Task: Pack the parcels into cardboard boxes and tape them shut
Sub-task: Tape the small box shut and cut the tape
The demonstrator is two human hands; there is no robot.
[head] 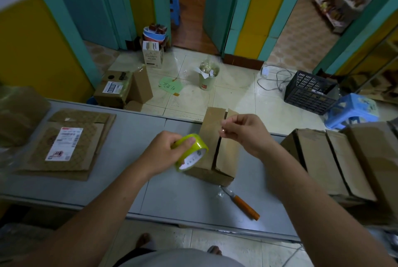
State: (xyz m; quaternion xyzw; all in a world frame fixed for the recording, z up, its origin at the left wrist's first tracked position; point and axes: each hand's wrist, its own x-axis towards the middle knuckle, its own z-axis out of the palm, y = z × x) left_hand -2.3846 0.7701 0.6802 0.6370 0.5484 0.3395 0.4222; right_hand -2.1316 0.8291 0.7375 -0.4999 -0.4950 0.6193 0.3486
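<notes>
A small cardboard box point(226, 154) stands on the grey table point(129, 159) in front of me, its top flaps folded in with a seam down the middle and the far flaps sticking up. My left hand point(165, 150) grips a yellow-green roll of clear tape point(193, 152) against the box's left side. My right hand point(243, 131) hovers above the box with thumb and fingers pinched together, apparently on the free end of the clear tape, which is hard to see.
An orange-handled knife point(241, 202) lies on the table near the box. Flattened cartons with a shipping label point(64, 144) lie at left. More cardboard boxes point(336, 159) crowd the right. On the floor beyond are boxes, a bin point(207, 77), a black crate point(310, 92) and a blue stool point(353, 111).
</notes>
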